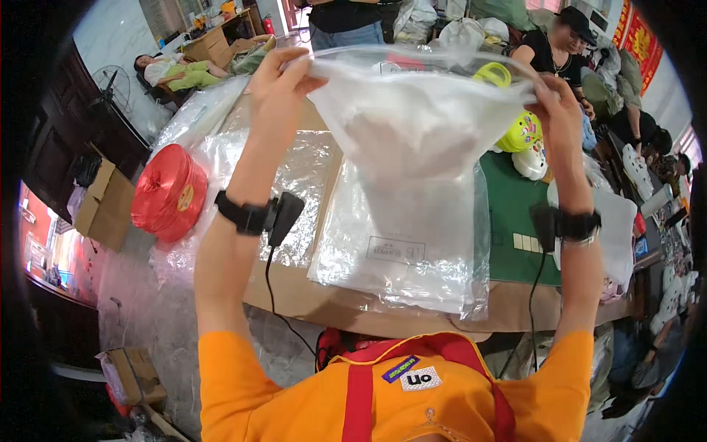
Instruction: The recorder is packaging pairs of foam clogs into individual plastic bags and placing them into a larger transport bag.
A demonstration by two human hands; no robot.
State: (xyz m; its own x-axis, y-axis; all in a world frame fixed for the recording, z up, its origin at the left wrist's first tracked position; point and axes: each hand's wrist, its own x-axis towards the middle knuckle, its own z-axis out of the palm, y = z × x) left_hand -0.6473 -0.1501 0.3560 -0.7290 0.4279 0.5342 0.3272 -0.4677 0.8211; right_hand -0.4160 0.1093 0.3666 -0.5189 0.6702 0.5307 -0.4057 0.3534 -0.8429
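Stretched between both my hands is a translucent frosted plastic bag (420,140), its top edge pulled wide and raised above the table. My left hand (283,74) pinches the left end of that edge, and my right hand (557,103) grips the right end. The bag's lower part hangs over a stack of clear plastic bags (353,258) on the table. Near my right hand, partly behind the bag, are a yellow-green clog (521,132) with charms on it and a white clog (530,163). They are by a green mat (519,199).
A big roll of red plastic twine (169,193) stands on plastic sheeting at the left. Brown cardboard (368,318) covers the table's near edge. An open carton (107,206) is beyond it. A person in a black cap (563,51) is at the far right, near more clogs (637,171).
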